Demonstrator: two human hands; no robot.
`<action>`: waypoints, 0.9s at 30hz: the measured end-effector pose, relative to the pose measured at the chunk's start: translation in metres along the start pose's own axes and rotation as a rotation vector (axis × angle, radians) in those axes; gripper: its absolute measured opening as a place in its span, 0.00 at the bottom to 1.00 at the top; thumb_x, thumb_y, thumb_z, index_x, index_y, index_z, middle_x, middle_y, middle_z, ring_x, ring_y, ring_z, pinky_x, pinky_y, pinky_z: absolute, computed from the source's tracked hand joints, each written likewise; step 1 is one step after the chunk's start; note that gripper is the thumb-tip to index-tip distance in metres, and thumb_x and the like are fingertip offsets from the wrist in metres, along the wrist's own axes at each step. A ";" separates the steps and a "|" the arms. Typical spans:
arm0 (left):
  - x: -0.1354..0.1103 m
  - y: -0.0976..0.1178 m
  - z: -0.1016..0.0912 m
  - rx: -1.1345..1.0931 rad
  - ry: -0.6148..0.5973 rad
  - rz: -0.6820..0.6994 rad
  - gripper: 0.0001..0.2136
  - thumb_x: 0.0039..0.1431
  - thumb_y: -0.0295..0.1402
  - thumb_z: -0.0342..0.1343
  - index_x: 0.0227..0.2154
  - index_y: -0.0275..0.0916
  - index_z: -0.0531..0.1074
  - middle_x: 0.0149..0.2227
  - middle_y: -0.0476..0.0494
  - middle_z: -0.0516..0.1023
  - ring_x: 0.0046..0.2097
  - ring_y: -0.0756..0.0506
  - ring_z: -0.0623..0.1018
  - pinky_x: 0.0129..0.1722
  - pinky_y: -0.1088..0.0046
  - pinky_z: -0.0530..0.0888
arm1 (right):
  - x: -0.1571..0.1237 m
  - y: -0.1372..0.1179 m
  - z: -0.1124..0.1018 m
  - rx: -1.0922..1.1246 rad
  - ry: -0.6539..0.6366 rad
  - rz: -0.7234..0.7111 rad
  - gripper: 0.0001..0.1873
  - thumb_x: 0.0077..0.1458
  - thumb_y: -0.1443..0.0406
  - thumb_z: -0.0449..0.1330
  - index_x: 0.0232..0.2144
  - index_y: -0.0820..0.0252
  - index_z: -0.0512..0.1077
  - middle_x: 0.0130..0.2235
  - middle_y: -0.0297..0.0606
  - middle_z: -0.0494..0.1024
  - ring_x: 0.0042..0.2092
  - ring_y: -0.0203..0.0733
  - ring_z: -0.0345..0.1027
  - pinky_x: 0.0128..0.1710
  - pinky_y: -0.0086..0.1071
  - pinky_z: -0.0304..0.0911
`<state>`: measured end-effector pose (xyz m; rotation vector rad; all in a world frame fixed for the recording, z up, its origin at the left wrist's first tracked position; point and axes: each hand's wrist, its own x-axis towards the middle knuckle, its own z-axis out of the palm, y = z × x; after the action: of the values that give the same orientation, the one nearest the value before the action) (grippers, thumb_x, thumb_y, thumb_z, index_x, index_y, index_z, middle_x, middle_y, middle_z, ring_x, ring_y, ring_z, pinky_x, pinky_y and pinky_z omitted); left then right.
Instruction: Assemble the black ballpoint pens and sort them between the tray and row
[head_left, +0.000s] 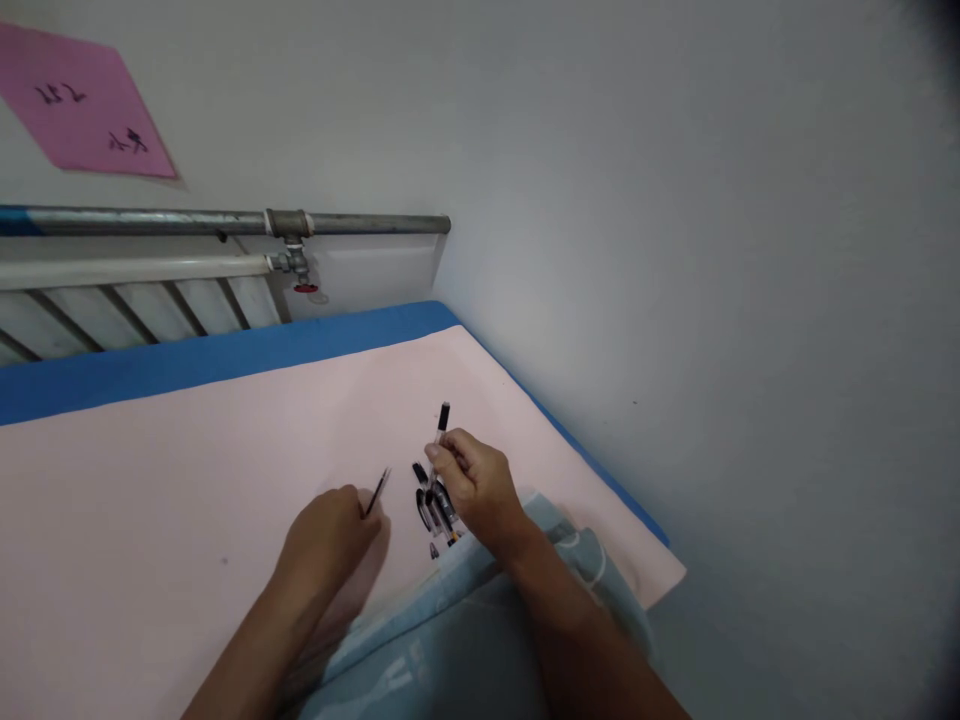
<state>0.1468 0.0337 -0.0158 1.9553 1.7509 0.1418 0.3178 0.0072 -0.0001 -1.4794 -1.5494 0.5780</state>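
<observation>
My left hand (pixel 335 535) is closed around a thin pen refill (pixel 378 491), its tip pointing up and away from me. To the right, my right hand (pixel 480 487) pinches a clear pen barrel (pixel 439 436) with a black end, held tilted above the table. Beneath and beside the right hand lies a small pile of pen parts (pixel 429 507), with black caps and clear barrels among them. My fingers and the light blue cloth hide some of the pile.
Pale pink sheeting (pixel 187 480) covers the table, with a blue border (pixel 225 362) behind it. Light blue patterned cloth (pixel 450 640) lies at the near edge. A radiator (pixel 142 310), a metal pipe (pixel 375 224) and a red valve handle (pixel 305 288) line the back wall. A wall rises at right.
</observation>
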 end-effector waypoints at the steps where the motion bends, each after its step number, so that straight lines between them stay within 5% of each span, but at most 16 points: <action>1: 0.002 -0.005 -0.004 -0.153 0.009 -0.028 0.07 0.45 0.33 0.50 0.16 0.39 0.65 0.19 0.43 0.72 0.25 0.44 0.71 0.26 0.69 0.63 | -0.001 -0.001 0.001 -0.008 -0.021 -0.011 0.14 0.56 0.59 0.50 0.22 0.59 0.62 0.20 0.28 0.60 0.24 0.31 0.54 0.25 0.24 0.50; 6: 0.006 -0.023 -0.021 -1.317 0.044 -0.107 0.06 0.46 0.33 0.55 0.23 0.37 0.66 0.21 0.49 0.73 0.23 0.50 0.72 0.23 0.75 0.68 | -0.010 -0.013 0.011 -0.025 -0.258 -0.125 0.10 0.57 0.63 0.48 0.27 0.59 0.64 0.22 0.30 0.66 0.25 0.32 0.59 0.25 0.24 0.51; 9: 0.006 -0.025 -0.028 -1.645 0.127 -0.148 0.08 0.42 0.24 0.58 0.29 0.35 0.68 0.24 0.47 0.75 0.27 0.50 0.75 0.24 0.76 0.72 | -0.018 -0.020 0.021 -0.059 -0.358 -0.201 0.09 0.58 0.63 0.48 0.27 0.58 0.63 0.23 0.30 0.67 0.26 0.33 0.60 0.26 0.25 0.51; 16: 0.000 -0.018 -0.032 -1.948 0.148 -0.171 0.07 0.49 0.19 0.53 0.31 0.34 0.71 0.29 0.44 0.77 0.34 0.48 0.78 0.35 0.69 0.76 | -0.025 -0.023 0.033 -0.113 -0.425 -0.267 0.08 0.57 0.65 0.48 0.27 0.58 0.62 0.24 0.30 0.67 0.26 0.33 0.60 0.26 0.25 0.49; 27: -0.002 -0.015 -0.030 -1.962 0.162 -0.127 0.06 0.51 0.23 0.54 0.32 0.37 0.70 0.27 0.46 0.76 0.34 0.47 0.78 0.35 0.67 0.76 | -0.025 -0.023 0.034 -0.157 -0.450 -0.251 0.08 0.57 0.64 0.48 0.26 0.58 0.62 0.24 0.31 0.68 0.27 0.33 0.61 0.26 0.25 0.50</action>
<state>0.1209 0.0408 0.0038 0.3310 0.8218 1.3360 0.2747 -0.0122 -0.0050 -1.2932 -2.1366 0.6833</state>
